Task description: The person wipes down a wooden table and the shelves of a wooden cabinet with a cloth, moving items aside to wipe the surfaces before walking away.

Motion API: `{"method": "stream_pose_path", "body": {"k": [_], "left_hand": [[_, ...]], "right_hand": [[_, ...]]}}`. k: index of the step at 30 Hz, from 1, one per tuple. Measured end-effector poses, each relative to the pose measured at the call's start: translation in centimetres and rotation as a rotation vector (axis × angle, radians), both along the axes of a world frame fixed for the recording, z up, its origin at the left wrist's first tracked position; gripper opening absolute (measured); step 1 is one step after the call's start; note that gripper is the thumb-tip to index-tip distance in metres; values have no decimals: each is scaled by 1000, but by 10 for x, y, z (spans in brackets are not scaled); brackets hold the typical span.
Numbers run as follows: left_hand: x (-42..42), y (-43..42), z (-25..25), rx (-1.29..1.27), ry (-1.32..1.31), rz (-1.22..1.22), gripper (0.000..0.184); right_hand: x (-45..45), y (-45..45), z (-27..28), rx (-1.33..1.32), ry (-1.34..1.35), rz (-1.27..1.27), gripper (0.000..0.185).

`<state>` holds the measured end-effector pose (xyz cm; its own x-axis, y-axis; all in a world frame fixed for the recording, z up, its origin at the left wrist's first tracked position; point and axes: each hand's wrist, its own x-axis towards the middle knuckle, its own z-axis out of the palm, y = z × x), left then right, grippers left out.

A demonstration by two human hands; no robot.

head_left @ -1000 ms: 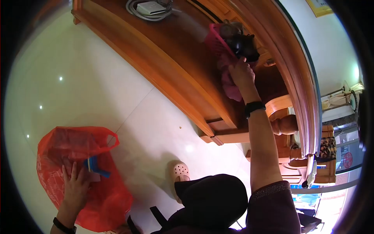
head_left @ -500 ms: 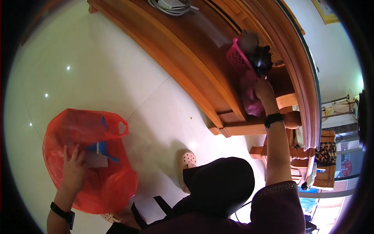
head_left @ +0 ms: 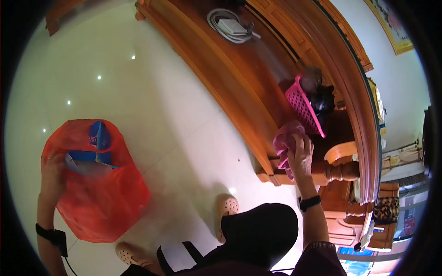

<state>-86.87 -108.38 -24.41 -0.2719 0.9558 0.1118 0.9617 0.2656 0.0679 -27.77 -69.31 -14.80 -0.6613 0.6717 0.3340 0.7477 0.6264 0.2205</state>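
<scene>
A purplish-pink cloth hangs from my right hand, whose fingers are closed on it beside the wooden shelf. Just above it, a pink perforated basket holds dark items and leans on the shelf. My left hand is at the left side of a red plastic bag on the floor; its fingers are blurred and partly hidden at the bag's edge. Inside the bag, blue packaging shows near the opening.
A coiled grey cable with a white box lies on the wooden shelf. Two beige clogs are on my feet on the pale tiled floor. Wooden furniture stands at the right, and a framed picture hangs at the upper right.
My right hand has moved down from the basket, pulling the pink cloth away from it. My left hand has shifted to the bag's left edge, and more blue packaging shows.
</scene>
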Motion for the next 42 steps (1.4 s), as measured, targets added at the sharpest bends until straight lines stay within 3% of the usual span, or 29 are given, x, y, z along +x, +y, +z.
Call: {"method": "stream_pose_path", "body": {"k": [2,3,4,9,11,14,17,18,20,22,24,25,28,32,35,37,40,42], "left_hand": [[-13,-1,21,-27,-7,86,25],[-33,-11,19,94,-28,111,21],[-50,-22,17,215,-45,139,17],[-81,-19,46,229,-170,297,16],[-85,-17,39,472,-130,204,12],[-87,1,72,407,-47,201,11],[-101,-7,103,470,-31,379,9],[-105,-15,107,468,-18,392,9],[-121,-33,106,540,87,481,7],[-144,-58,99,510,90,532,7],[-176,-91,78,516,224,604,14],[-188,-104,68,500,144,619,20],[-221,-128,44,330,-69,643,26],[-236,-150,22,285,78,674,29],[-240,-150,9,179,-165,626,32],[-265,-167,-22,270,124,585,38],[-201,-116,21,294,139,511,46],[-179,-96,34,302,157,506,49]], "right_hand": [[-16,-1,-4,-39,49,-222,67],[-16,7,-16,-74,103,-289,74],[-18,15,-22,-69,113,-271,74],[-114,54,-11,-147,58,-256,81],[-163,77,-7,-161,74,-222,79],[-224,106,-7,-205,-14,-215,78],[-266,115,-18,106,-119,117,61],[-278,113,-25,103,-109,131,61],[-293,107,-41,354,-242,436,51],[-297,113,-68,339,-403,436,46],[-287,107,-101,469,-722,253,41],[-268,104,-110,678,-727,265,32],[-221,76,-98,318,-759,251,27],[-88,30,-108,106,-684,225,47],[-9,-33,-86,-39,-715,75,55],[4,-47,-79,-90,-742,0,53],[-4,-40,-86,-225,-627,-68,50],[-21,-17,-112,-250,-264,39,49]]}}
